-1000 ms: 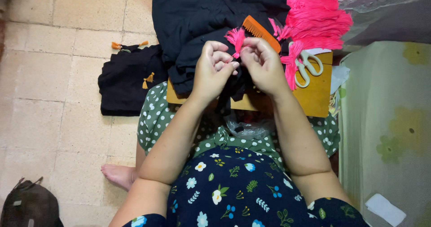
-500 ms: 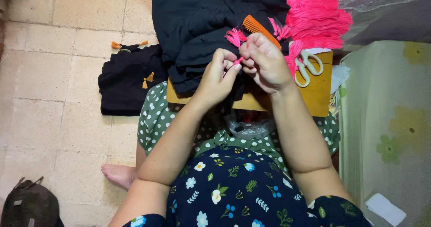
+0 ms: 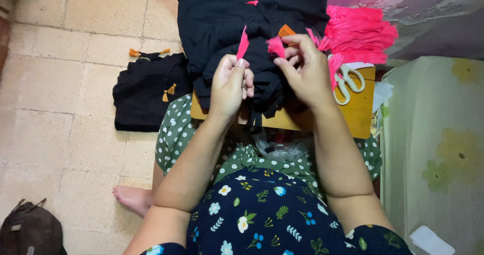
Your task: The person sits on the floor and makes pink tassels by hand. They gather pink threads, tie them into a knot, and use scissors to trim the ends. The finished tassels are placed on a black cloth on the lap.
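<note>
Seated person over a small yellow desk [image 3: 360, 116]: left hand [image 3: 229, 86] pinches a pink tassel [image 3: 243, 43] upright; right hand [image 3: 305, 68] grips another tassel [image 3: 276, 47] on black cloth [image 3: 227, 28]. Tassel fitting seems underway; next likely needs fine fingertip control.

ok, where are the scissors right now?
In the head view, the scissors lie on the yellow board at upper right, just right of the right hand, below the pink tassel pile.
</note>
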